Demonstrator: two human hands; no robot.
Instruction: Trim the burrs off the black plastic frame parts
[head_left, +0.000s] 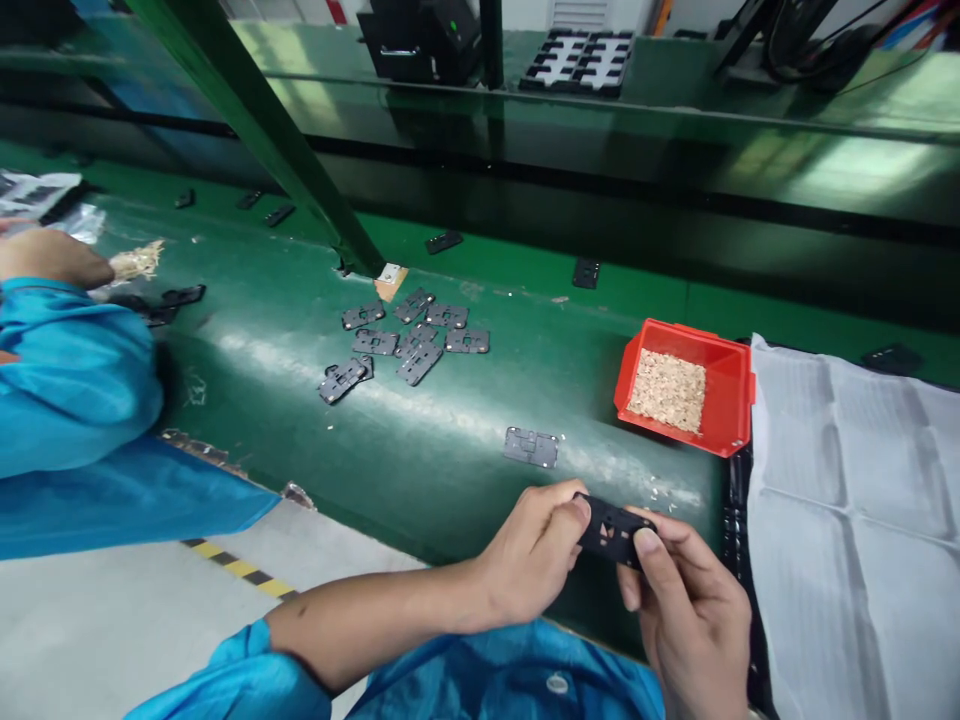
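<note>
A flat black plastic plate with small cut-outs (613, 530) is held up over the near edge of the green bench. My left hand (536, 550) pinches its left end between thumb and fingers. At the right end, my right hand (686, 595) grips it with the thumb on top. Just beyond my hands a similar plate (531, 447) lies flat on the bench. Further left is a loose cluster of several such plates (416, 340), some overlapping. To the right stands a red bin (731, 400) with many small tan pieces (667, 390) in it.
White sheet material (840, 520) covers a black tray at the right. A green post (277, 140) slants down to the bench. More black parts (442, 242) lie on the strip behind. At left, a co-worker's blue sleeve (67, 380) and hand (56, 257) reach over the bench.
</note>
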